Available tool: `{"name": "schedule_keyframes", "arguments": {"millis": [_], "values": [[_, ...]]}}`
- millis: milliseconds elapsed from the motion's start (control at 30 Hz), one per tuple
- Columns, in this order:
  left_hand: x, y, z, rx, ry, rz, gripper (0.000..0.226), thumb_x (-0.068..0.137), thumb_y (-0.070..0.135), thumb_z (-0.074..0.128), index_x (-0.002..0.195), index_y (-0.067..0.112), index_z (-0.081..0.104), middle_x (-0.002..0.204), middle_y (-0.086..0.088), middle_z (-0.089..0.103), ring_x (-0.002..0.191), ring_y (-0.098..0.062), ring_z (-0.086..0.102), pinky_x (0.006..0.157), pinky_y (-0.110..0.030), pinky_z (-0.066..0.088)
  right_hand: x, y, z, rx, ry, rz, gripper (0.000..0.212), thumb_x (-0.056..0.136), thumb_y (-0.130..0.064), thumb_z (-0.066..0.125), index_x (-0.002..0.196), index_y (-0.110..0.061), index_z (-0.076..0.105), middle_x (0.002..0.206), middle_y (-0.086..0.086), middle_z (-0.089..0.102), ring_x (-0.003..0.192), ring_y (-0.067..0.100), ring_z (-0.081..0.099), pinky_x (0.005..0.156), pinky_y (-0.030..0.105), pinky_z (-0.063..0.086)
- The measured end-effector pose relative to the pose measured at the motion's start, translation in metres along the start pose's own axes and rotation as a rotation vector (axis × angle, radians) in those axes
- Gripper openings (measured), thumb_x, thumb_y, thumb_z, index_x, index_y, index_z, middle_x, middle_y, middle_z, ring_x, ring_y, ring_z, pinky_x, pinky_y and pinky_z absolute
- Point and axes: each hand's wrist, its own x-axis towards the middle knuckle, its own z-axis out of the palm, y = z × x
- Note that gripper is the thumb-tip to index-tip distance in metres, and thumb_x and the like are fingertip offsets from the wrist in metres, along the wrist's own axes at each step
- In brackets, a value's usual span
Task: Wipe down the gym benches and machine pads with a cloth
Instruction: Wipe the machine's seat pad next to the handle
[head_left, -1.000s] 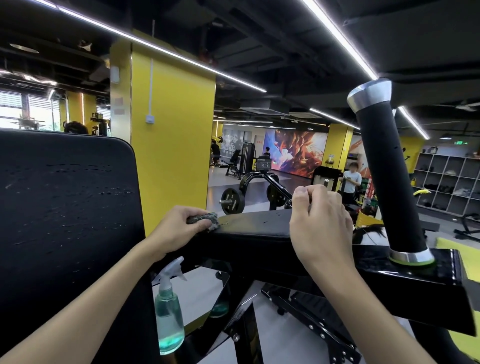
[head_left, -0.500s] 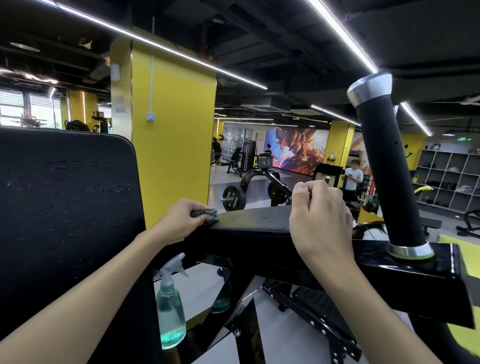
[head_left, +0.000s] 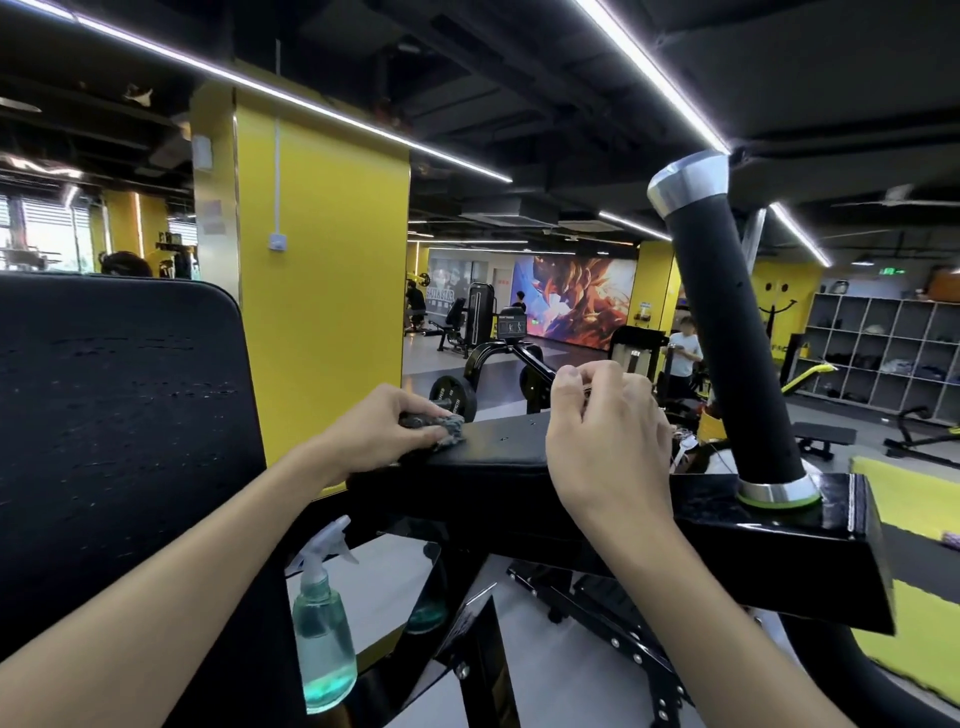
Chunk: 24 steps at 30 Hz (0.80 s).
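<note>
1. Gym hall, dark ceiling crossed by long light strips (head_left: 322, 106); a yellow pillar (head_left: 332, 291) stands behind the machine being worked on.
2. Left hand (head_left: 374, 431): fingers curled over a bunched, mottled grey cloth (head_left: 441, 426), holding it down on the top face of the arm pad (head_left: 498, 447) at the pad's left end.
3. Right hand (head_left: 608, 447): poised over the right part of the same pad, back of the hand to the camera, fingers curled towards the far edge. Cannot tell whether they grip the edge, pinch something small, or hold nothing.
4. Arm pad: black, horizontal, running left to right between the two hands, its top slightly glossy.
5. Just right of the right hand, a black handle post (head_left: 727, 338) with a silver cap rises tilted from a black steel beam (head_left: 779, 551); a silver and green collar rings its base.
6. Left of the left forearm: a large black back pad (head_left: 119, 415), upright, its surface flecked with small cracks.
7. Below the arm pad, just beside the back pad's right edge: a clear spray bottle (head_left: 322, 639), upright, white trigger head, teal liquid inside.
8. Farther off: a plate-loaded machine (head_left: 452, 400), a bright mural (head_left: 571, 301) on the back wall, grey cubby shelves (head_left: 883, 353) at right, and a person in a white shirt (head_left: 683, 353) standing near them.
</note>
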Motion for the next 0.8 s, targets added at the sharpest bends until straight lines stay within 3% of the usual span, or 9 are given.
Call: {"name": "schedule_keyframes", "arguments": {"millis": [67,167,300,467,633,767,800], "values": [[0.004,-0.004,0.0,0.086,0.011,-0.015,0.018,0.094,0.02,0.068,0.111,0.02,0.076,0.098,0.005,0.074,0.075,0.0,0.06,0.064,-0.008,0.041,0.0,0.001,0.0,0.002,-0.006,-0.001,0.03,0.099,-0.048,0.024,0.108,-0.029,0.045,0.116,-0.004,0.04,0.128,0.019,0.036,0.118,0.042,0.017],[0.009,-0.006,0.002,0.196,0.031,-0.055,0.021,0.095,0.02,0.068,0.114,0.017,0.075,0.111,0.002,0.073,0.087,-0.004,0.061,0.069,-0.013,0.039,-0.001,0.001,-0.001,0.013,-0.007,0.005,0.035,0.099,-0.049,0.024,0.112,-0.027,0.048,0.121,-0.003,0.042,0.129,0.019,0.035,0.118,0.043,0.017],[0.014,0.005,0.0,0.125,-0.044,0.016,0.016,0.093,0.021,0.07,0.108,0.021,0.076,0.095,0.011,0.072,0.073,0.015,0.06,0.063,-0.001,0.039,0.0,0.0,-0.001,0.018,-0.001,-0.003,0.031,0.097,-0.05,0.02,0.107,-0.03,0.043,0.124,-0.001,0.044,0.13,0.019,0.035,0.118,0.043,0.017],[0.024,-0.006,0.004,0.328,-0.003,-0.094,0.02,0.094,0.024,0.068,0.112,0.02,0.077,0.114,-0.002,0.073,0.102,-0.019,0.065,0.08,-0.021,0.045,-0.001,0.001,-0.001,0.025,-0.007,-0.005,0.028,0.098,-0.049,0.02,0.104,-0.03,0.04,0.118,-0.004,0.041,0.13,0.019,0.035,0.119,0.043,0.016],[0.031,0.004,0.006,0.202,-0.064,-0.026,0.017,0.092,0.026,0.071,0.107,0.021,0.078,0.101,0.003,0.075,0.089,-0.011,0.065,0.074,-0.021,0.046,0.0,0.001,0.001,0.012,-0.017,-0.005,0.032,0.095,-0.051,0.017,0.106,-0.031,0.04,0.125,0.0,0.044,0.13,0.018,0.035,0.118,0.043,0.016],[0.039,-0.006,0.012,0.331,-0.004,-0.085,0.02,0.093,0.023,0.069,0.11,0.017,0.077,0.109,-0.004,0.074,0.097,-0.018,0.065,0.071,-0.018,0.043,-0.002,0.0,-0.001,0.018,-0.022,-0.01,0.031,0.095,-0.05,0.018,0.105,-0.031,0.04,0.124,-0.001,0.044,0.129,0.018,0.035,0.118,0.043,0.017],[0.042,-0.004,0.014,0.333,-0.005,-0.077,0.019,0.093,0.022,0.07,0.11,0.016,0.077,0.107,-0.003,0.074,0.091,-0.014,0.065,0.066,-0.013,0.042,-0.002,0.0,-0.001,0.019,-0.021,-0.009,0.032,0.095,-0.051,0.018,0.106,-0.031,0.04,0.123,-0.001,0.043,0.128,0.018,0.035,0.118,0.043,0.017]]}}
